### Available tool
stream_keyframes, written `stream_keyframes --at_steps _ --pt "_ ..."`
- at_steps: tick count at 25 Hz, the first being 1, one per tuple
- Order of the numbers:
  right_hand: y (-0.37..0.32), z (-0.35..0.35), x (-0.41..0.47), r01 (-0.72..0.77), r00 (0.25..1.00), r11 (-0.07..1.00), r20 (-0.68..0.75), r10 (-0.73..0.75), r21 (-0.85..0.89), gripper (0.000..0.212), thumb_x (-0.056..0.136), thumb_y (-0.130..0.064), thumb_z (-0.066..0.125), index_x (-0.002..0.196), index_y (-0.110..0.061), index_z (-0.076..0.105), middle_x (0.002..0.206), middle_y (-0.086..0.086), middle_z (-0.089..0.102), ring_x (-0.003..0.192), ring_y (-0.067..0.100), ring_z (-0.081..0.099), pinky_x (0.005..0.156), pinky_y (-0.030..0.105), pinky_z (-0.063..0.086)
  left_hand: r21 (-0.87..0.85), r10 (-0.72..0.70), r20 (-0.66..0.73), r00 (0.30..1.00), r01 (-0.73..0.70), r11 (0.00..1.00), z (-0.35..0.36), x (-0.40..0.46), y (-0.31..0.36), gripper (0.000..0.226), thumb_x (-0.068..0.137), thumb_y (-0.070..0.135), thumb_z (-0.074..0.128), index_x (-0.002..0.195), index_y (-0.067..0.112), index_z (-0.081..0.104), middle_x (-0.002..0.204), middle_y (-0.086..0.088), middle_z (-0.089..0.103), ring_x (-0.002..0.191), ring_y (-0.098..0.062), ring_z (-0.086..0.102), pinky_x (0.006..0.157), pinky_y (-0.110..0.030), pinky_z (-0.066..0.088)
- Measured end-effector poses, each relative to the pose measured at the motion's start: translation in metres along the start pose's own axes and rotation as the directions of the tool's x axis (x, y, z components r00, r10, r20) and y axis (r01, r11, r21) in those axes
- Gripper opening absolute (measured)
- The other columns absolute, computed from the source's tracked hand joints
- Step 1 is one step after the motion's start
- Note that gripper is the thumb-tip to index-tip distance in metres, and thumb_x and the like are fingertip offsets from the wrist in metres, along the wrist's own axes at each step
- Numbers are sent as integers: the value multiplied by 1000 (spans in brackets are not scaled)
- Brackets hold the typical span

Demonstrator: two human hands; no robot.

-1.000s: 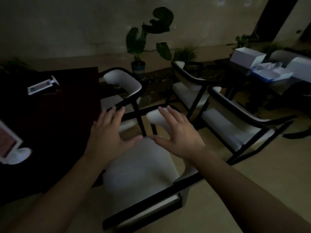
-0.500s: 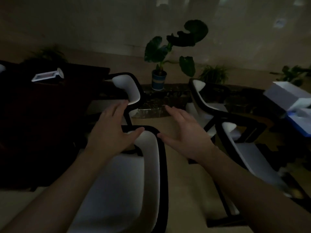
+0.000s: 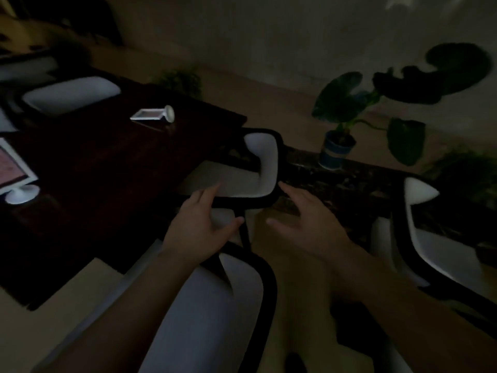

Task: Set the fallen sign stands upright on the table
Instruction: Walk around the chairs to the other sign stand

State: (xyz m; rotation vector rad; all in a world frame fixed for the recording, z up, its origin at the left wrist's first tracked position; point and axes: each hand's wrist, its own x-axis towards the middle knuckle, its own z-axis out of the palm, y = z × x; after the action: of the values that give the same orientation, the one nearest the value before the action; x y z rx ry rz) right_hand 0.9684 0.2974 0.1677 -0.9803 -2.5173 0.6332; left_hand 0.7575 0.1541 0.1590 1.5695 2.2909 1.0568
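A white sign stand [image 3: 154, 114] lies on its side at the far end of the dark table [image 3: 88, 170], its round base pointing right. Another white sign stand [image 3: 14, 175] with a pinkish card stands on its round base at the left edge of view. My left hand [image 3: 200, 228] and my right hand [image 3: 305, 223] hover palm-down with fingers spread, holding nothing. Both hang over the chairs to the right of the table, well away from either stand.
Black-framed chairs with white seats crowd the space: one under my arms [image 3: 215, 305], one pushed to the table's right side [image 3: 252, 170], one at right [image 3: 430, 238], one beyond the table [image 3: 71, 94]. A potted plant [image 3: 340, 146] stands by the wall.
The view has swung left and tilted, bringing the table and both sign stands further into view. My hands have stayed spread and empty, drifting over the chair by the table.
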Motion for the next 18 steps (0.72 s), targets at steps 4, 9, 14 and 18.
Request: stream_keyframes --at_steps 4,9,14,18 --pt "60 -5 113 143 987 980 58 -152 139 83 79 -69 61 150 -37 32 149 -10 42 133 10 38 101 29 36 70 -155 -137 978 166 984 27 69 -8 88 82 67 64 153 26 33 150 -1 45 135 -19 44 100 -29 41" --pt "133 -32 276 255 946 945 149 -288 205 81 78 -73 59 148 -40 34 149 -9 42 132 8 39 96 25 35 45 -370 -300 879 401 915 66 182 -1 84 81 66 66 150 28 37 148 -1 48 131 -18 49 94 -26 39" --pt "148 -42 425 340 895 889 186 -406 307 79 78 -67 63 147 -35 40 146 -7 47 129 6 43 99 26 39 12 -484 -431 761 541 841 70 294 -9 84 78 68 67 148 28 41 145 -4 52 128 -22 53 93 -30 44" --pt "144 -20 539 371 857 869 241 -456 326 80 75 -70 60 145 -36 42 143 -7 48 127 11 46 96 31 42 -43 -539 -506 673 604 796 67 380 -51 85 76 70 67 146 31 42 143 -3 55 124 -21 57 91 -34 50"
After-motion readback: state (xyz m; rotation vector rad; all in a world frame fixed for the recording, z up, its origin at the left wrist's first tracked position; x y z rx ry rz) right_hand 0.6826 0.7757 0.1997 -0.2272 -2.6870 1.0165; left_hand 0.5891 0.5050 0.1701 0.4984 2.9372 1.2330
